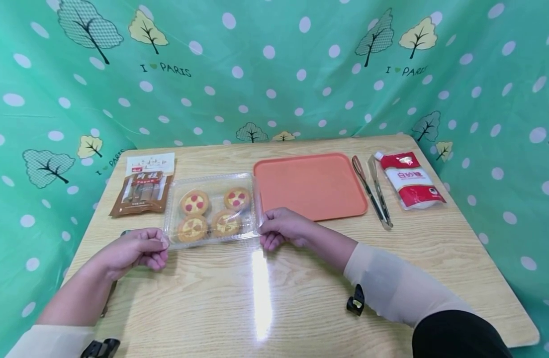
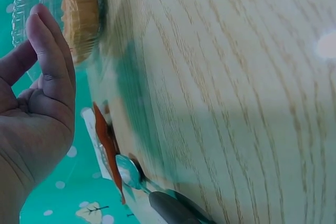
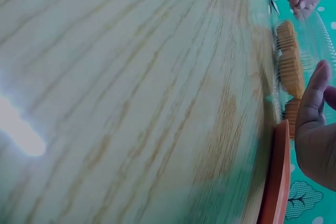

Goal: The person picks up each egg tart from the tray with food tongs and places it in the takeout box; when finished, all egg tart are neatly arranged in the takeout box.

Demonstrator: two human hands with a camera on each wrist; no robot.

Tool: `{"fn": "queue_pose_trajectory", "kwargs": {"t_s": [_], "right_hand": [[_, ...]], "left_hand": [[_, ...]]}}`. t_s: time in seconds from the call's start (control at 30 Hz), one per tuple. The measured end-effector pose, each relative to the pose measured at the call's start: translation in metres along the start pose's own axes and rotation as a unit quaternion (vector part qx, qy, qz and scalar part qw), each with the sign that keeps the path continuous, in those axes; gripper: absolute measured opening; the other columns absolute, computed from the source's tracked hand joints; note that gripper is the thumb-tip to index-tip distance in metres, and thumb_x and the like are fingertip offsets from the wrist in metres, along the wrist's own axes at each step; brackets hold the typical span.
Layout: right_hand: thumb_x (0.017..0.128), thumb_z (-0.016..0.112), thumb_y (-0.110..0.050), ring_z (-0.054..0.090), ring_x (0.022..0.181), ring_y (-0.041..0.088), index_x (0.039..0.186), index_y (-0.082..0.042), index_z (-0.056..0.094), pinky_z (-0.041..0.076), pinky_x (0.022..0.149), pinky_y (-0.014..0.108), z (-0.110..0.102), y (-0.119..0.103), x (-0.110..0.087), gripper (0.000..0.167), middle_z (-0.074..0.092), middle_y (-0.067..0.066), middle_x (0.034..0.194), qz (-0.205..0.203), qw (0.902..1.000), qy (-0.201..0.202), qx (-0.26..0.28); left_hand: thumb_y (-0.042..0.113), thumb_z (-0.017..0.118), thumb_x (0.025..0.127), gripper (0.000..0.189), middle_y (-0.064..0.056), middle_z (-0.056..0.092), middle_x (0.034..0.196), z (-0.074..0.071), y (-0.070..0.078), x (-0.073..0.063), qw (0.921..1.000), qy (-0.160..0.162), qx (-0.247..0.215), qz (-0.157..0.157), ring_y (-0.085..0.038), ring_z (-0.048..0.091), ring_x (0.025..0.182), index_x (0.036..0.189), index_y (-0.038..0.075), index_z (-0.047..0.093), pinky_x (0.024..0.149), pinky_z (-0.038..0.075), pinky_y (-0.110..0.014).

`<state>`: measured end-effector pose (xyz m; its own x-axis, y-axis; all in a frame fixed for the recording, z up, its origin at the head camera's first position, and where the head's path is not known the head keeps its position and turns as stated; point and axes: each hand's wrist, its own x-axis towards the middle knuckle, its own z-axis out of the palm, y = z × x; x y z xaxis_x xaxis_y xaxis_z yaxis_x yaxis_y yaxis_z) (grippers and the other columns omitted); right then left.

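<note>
A clear plastic box with several small round tarts inside lies on the left half of the table. My left hand pinches its near left corner between thumb and fingers. At the near right corner, my right hand pinches the box edge in the same way. Some tarts carry red dots on a yellow filling, others a paler topping. In the right wrist view the tarts' ridged sides show through the plastic. The right hand also overlaps the near edge of an orange tray in the head view.
Behind the left hand lies a brown-and-white pouch of cinnamon. A spoon-like utensil with a dark handle is partly hidden beneath the left arm. Right of the tray lie metal tongs and a red-and-white sugar bag. Green curtain surrounds the table.
</note>
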<state>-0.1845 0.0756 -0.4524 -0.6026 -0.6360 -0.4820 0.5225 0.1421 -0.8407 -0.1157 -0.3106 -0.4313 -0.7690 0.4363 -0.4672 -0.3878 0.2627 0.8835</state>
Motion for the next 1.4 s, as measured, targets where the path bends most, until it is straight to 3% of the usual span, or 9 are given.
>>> {"fn": "queue_pose_trajectory", "kwargs": {"t_s": [0.37,0.7,0.93,1.13,1.3,1.4], "right_hand": [[0.092,0.06,0.0,0.067,0.057,0.016,0.087,-0.002,0.055,0.061,0.056,0.025,-0.001,0.002,0.0,0.007,0.069,0.012,0.072,0.003,0.9999,-0.011,0.007],[0.094,0.061,-0.006,0.069,0.063,0.018,0.095,-0.001,0.058,0.063,0.062,0.028,-0.005,0.002,-0.002,0.006,0.07,0.013,0.079,0.001,0.9997,-0.024,0.006],[0.093,0.062,-0.006,0.07,0.063,0.019,0.095,0.0,0.058,0.063,0.062,0.029,-0.006,0.004,0.0,0.007,0.07,0.013,0.078,-0.004,0.9996,-0.026,0.01],[0.093,0.062,-0.005,0.069,0.063,0.017,0.094,-0.001,0.057,0.063,0.062,0.028,-0.004,0.004,-0.001,0.006,0.07,0.012,0.078,-0.002,0.9996,-0.028,0.009],[0.094,0.061,-0.008,0.069,0.064,0.019,0.1,0.004,0.056,0.064,0.063,0.029,-0.005,0.004,-0.001,0.014,0.07,0.013,0.08,-0.005,0.9996,-0.028,0.001],[0.096,0.06,-0.014,0.07,0.066,0.021,0.106,0.009,0.057,0.064,0.065,0.034,-0.008,0.002,-0.001,0.025,0.07,0.016,0.083,-0.016,0.9991,-0.011,-0.037]], "left_hand": [[0.015,0.053,0.101,0.021,-0.01,0.068,0.086,-0.002,-0.003,-0.002,0.9999,-0.002,0.011,0.002,-0.016,0.069,0.073,0.099,-0.006,0.055,0.07,0.064,-0.034],[0.016,0.051,0.103,0.021,-0.012,0.07,0.094,-0.007,-0.004,-0.002,0.9977,-0.021,-0.063,-0.013,-0.017,0.071,0.079,0.107,-0.004,0.057,0.075,0.064,-0.031],[0.016,0.055,0.1,0.021,-0.009,0.069,0.088,-0.002,-0.003,0.001,0.9989,0.027,-0.031,-0.021,-0.016,0.07,0.074,0.102,-0.005,0.057,0.07,0.064,-0.03],[0.015,0.055,0.1,0.017,-0.005,0.069,0.083,0.0,-0.002,0.001,0.9987,0.031,-0.036,-0.019,-0.013,0.069,0.07,0.099,-0.002,0.058,0.066,0.063,-0.027],[0.018,0.051,0.103,0.021,-0.011,0.07,0.092,-0.007,-0.001,0.0,0.9989,0.01,-0.039,-0.024,-0.017,0.071,0.078,0.106,-0.003,0.056,0.075,0.064,-0.032],[0.023,0.048,0.105,0.03,-0.015,0.068,0.102,-0.012,0.005,-0.002,0.9984,0.049,-0.005,-0.027,-0.021,0.071,0.085,0.116,-0.005,0.049,0.082,0.063,-0.037]]}}
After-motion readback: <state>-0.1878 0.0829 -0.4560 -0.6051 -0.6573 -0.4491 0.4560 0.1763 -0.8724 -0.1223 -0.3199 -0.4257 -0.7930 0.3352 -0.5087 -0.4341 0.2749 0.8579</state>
